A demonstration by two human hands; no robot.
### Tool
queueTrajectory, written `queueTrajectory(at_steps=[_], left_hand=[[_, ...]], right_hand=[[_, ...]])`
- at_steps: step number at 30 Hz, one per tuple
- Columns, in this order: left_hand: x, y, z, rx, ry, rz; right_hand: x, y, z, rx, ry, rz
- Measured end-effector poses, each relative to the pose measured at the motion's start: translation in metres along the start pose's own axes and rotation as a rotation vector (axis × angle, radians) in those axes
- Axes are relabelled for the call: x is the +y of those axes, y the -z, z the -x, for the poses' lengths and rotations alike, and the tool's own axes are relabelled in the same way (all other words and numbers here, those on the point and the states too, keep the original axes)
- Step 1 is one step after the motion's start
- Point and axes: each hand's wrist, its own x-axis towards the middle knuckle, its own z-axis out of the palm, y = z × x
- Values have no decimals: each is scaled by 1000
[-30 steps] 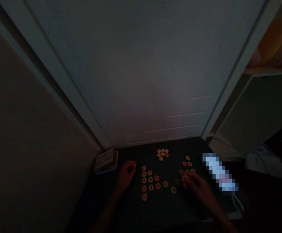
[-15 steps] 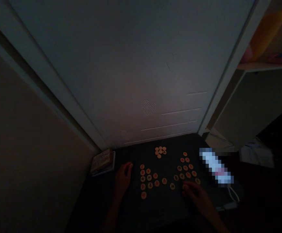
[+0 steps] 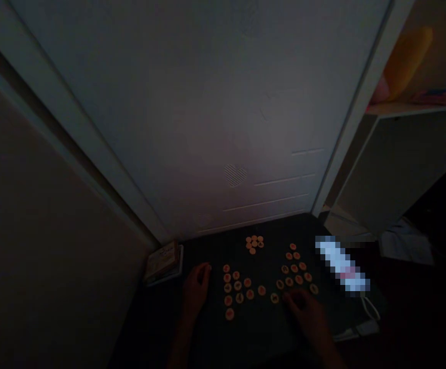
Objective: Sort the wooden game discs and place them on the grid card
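The scene is very dark. Several small round orange discs lie on a dark surface (image 3: 261, 328) in three groups: a left group (image 3: 237, 289), a right group (image 3: 296, 270) and a small far cluster (image 3: 254, 243). My left hand (image 3: 195, 289) rests on the surface just left of the left group, its fingers curled under and holding nothing I can see. My right hand (image 3: 303, 307) lies palm down at the near edge of the right group, fingertips by the nearest discs. Whether it holds a disc is hidden.
A small box (image 3: 164, 262) lies at the surface's far left corner. A pale door (image 3: 215, 128) rises right behind the discs. A blurred-out white object (image 3: 341, 266) sits at the right, with a cable (image 3: 368, 310) near it. White shelving (image 3: 407, 154) stands further right.
My right hand has drawn back toward me off the right group, uncovering more discs. My left hand stayed beside the left group. The view shifted slightly.
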Motion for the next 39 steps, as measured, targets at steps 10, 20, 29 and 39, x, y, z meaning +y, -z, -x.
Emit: queueTrajectory(at_steps=[10, 20, 29, 39], left_hand=[[-1, 1, 0, -4, 27, 0], [17, 20, 19, 50, 294, 240], [87, 44, 81, -159, 600, 661], [137, 20, 108, -491, 530, 788]], right_hand=[[0, -2, -6, 43, 46, 96], [-3, 5, 2, 37, 90, 61], [-11, 1, 27, 62, 145, -72], [-69, -31, 46, -178, 325, -212]])
